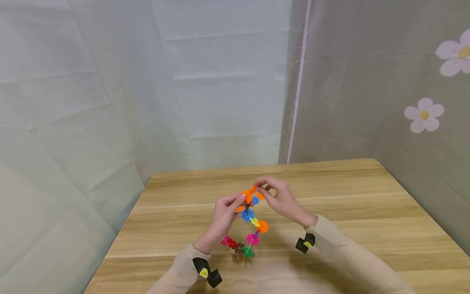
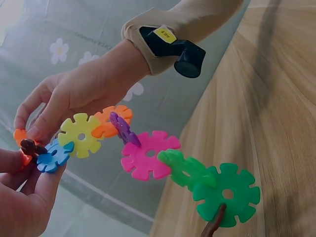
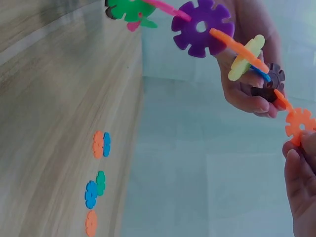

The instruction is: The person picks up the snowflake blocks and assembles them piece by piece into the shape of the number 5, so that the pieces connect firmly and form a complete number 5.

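Observation:
A chain of colourful notched plastic discs, slotted edge to edge, hangs between the two hands and curves down toward the tabletop. Its upper end is at the left hand point(image 1: 225, 214), whose fingers grip it around a dark brown disc point(image 3: 274, 79). Opposite it, the right hand point(image 1: 282, 197) pinches an orange disc point(image 3: 299, 121) by its edge; another orange disc point(image 3: 283, 100) links this to the brown one. Lower down come a blue disc point(image 1: 247, 215), a yellow disc point(image 2: 80, 136), a purple disc point(image 3: 200, 27), a pink disc point(image 2: 150, 155) and a green disc point(image 2: 228, 194).
The wooden table point(image 1: 176, 228) extends around the hands. Several loose discs lie on it behind the hands, including an orange disc point(image 3: 98, 144) and a blue disc point(image 3: 91, 194). Pale fabric point(image 1: 227, 81) hangs behind the table. Each wrist wears a black camera mount point(image 1: 207, 272).

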`<state>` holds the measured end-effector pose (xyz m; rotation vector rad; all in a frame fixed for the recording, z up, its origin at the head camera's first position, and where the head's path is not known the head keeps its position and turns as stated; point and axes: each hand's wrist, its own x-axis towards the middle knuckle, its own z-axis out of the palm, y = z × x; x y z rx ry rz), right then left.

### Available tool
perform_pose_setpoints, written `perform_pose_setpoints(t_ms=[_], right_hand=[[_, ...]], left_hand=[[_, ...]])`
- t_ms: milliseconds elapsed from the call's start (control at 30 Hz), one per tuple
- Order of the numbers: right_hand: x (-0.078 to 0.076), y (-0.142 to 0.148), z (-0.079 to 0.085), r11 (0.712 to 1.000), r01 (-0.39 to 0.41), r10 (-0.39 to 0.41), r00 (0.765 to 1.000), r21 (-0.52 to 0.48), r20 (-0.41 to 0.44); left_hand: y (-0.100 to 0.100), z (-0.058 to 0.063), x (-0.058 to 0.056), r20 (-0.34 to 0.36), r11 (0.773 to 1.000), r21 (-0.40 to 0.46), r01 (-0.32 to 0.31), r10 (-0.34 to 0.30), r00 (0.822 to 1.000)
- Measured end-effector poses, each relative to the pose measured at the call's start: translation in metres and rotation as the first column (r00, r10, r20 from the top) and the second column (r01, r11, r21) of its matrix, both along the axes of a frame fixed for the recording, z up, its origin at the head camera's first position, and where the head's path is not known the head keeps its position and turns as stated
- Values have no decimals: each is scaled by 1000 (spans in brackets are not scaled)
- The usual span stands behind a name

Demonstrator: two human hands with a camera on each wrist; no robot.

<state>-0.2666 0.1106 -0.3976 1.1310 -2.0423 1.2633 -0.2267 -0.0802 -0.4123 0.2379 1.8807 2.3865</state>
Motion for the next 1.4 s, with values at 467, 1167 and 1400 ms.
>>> perform_pose_setpoints(t_ms=[467, 1167, 1400], right_hand=[[4, 1, 3, 1000, 26, -24, 982, 8, -190], [-1, 4, 5, 999, -31, 37, 987, 41, -157], [-3, 4, 6, 997, -45, 54, 985, 61, -161]], left_hand=[[3, 0, 4, 1, 999, -21, -25, 25, 1000], [3, 1, 0, -15, 997, -76, -33, 32, 999], [3, 3, 1, -15, 994, -95, -44, 43, 999]])
